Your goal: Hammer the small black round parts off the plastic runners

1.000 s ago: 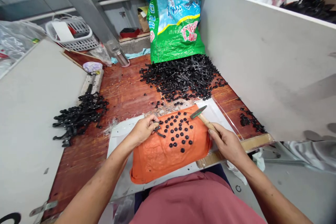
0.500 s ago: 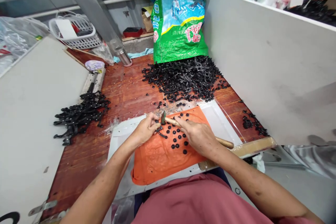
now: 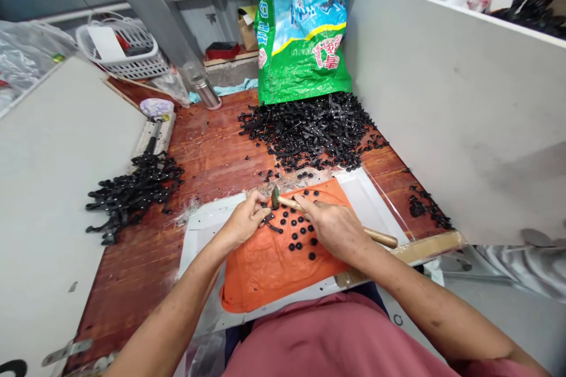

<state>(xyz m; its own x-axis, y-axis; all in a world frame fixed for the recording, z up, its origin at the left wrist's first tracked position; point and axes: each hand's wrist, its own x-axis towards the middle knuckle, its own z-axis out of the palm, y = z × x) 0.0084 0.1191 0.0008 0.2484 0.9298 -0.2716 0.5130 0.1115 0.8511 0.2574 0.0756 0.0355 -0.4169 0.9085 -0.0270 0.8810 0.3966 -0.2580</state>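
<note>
Hammer [image 3: 289, 204] and right hand [image 3: 338, 230] have come across from the right side of the orange cloth [image 3: 256, 274] since the earliest frame. Right fingers are wrapped around the handle, which slants from the head down toward the lower right. Left hand [image 3: 245, 221], the nearer one, pinches a black strap [image 3: 275, 225] at the cloth's upper left; its long axis slopes down rightward, just below the hammer's head. Whether they touch, I cannot tell.

Wooden-handled hammer [image 3: 289, 203] near black strap [image 3: 275, 227]
</note>
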